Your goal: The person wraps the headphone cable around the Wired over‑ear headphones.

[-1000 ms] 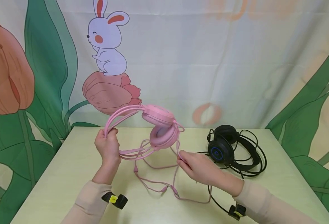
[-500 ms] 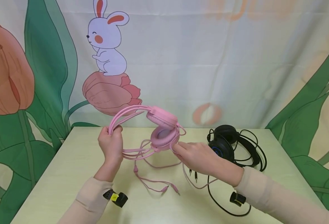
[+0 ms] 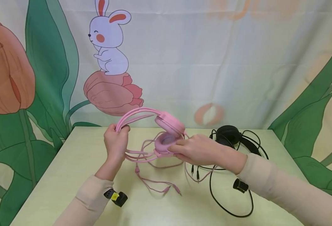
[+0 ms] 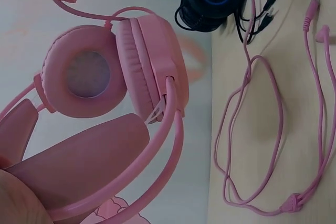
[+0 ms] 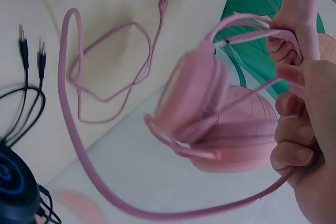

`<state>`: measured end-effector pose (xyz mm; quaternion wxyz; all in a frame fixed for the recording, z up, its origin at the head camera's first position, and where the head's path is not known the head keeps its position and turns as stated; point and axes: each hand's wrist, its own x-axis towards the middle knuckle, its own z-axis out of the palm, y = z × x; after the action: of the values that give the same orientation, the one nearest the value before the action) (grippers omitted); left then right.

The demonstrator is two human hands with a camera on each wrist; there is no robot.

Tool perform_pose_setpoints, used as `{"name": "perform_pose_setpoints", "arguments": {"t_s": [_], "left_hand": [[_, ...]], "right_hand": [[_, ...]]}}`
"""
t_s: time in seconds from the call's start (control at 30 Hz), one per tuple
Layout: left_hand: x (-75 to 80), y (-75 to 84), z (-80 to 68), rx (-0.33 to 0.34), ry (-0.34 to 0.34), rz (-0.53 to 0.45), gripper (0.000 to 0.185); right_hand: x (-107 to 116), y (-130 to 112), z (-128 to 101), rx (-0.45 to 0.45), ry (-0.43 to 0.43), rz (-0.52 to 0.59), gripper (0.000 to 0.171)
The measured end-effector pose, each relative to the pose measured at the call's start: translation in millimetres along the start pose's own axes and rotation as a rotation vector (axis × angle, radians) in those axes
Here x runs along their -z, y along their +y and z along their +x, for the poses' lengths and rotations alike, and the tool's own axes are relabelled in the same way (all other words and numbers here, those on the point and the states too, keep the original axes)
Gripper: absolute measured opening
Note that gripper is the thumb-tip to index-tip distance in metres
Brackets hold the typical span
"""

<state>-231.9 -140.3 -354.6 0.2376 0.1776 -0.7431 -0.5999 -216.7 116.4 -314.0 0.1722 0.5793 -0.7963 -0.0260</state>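
Note:
Pink headphones point(image 3: 170, 125) are held up above the table, ear cups toward the right. My left hand point(image 3: 116, 141) grips their headband, thumb over the bands. Beside the lower ear cup point(image 3: 163, 142), my right hand point(image 3: 200, 150) has its fingers curled around the pink cable point(image 5: 86, 163), which sweeps out in a wide loop in the right wrist view. More of that cable lies looped on the table, running to a splitter point(image 4: 292, 203) and two pink plugs point(image 3: 177, 190). In the left wrist view, both cushioned ear cups and the inner head strap point(image 4: 79, 163) show close up.
Black headphones point(image 3: 228, 134) lie at the table's right rear, partly hidden behind my right forearm. Their two black plugs point(image 3: 198, 174) and a black cable loop point(image 3: 252, 205) lie nearer the front. A printed curtain point(image 3: 168, 62) hangs behind the pale table point(image 3: 67, 163).
My left hand has shifted slightly right with the pink headphones. My right hand has risen from below the ear cups to beside the lower one, drawing the pink cable along the table.

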Motion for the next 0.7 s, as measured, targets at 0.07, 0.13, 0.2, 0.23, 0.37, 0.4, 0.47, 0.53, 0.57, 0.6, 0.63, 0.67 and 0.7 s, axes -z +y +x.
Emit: {"name": "perform_pose_setpoints", "arguments": {"t_s": [0.07,0.13,0.2,0.23,0.37,0.4,0.47,0.53,0.57,0.6,0.63,0.67,0.7], "left_hand": [[-1.2,0.9,0.0,-0.009,-0.022,0.037,0.014],[-2.7,1.7,-0.4,-0.013,-0.045,0.073,0.015],[-4.7,2.0,-1.1,-0.017,-0.072,0.102,0.014],[-5.4,1.9,-1.4,-0.017,-0.088,0.113,0.015],[-7.6,2.9,-3.1,-0.023,-0.152,0.149,0.015],[-8.1,3.4,-3.8,-0.026,-0.169,0.155,0.015],[-8.8,5.0,-5.2,-0.034,-0.195,0.164,0.016],[-9.4,6.7,-6.4,-0.048,-0.213,0.174,0.017],[-9.5,7.7,-6.9,-0.055,-0.222,0.181,0.017],[-9.4,8.4,-7.0,-0.065,-0.231,0.187,0.018],[-9.2,9.2,-6.9,-0.077,-0.236,0.195,0.018],[-8.7,10.1,-6.8,-0.089,-0.241,0.203,0.018],[-8.3,10.9,-6.5,-0.101,-0.244,0.212,0.018]], "right_hand": [[2,4,3,0.037,0.009,-0.032,0.004],[4,8,6,0.076,0.022,-0.074,0.006],[7,11,10,0.111,0.026,-0.113,0.011],[8,12,13,0.130,0.028,-0.141,0.011],[15,17,21,0.190,0.035,-0.247,0.014],[16,18,23,0.204,0.059,-0.280,0.011],[16,21,27,0.219,0.114,-0.334,0.009],[16,25,28,0.221,0.179,-0.394,0.019],[16,26,29,0.216,0.208,-0.415,0.026],[16,28,30,0.209,0.231,-0.431,0.029],[17,30,30,0.196,0.241,-0.444,0.031],[18,32,30,0.178,0.244,-0.456,0.034],[19,33,30,0.157,0.241,-0.459,0.036]]}}
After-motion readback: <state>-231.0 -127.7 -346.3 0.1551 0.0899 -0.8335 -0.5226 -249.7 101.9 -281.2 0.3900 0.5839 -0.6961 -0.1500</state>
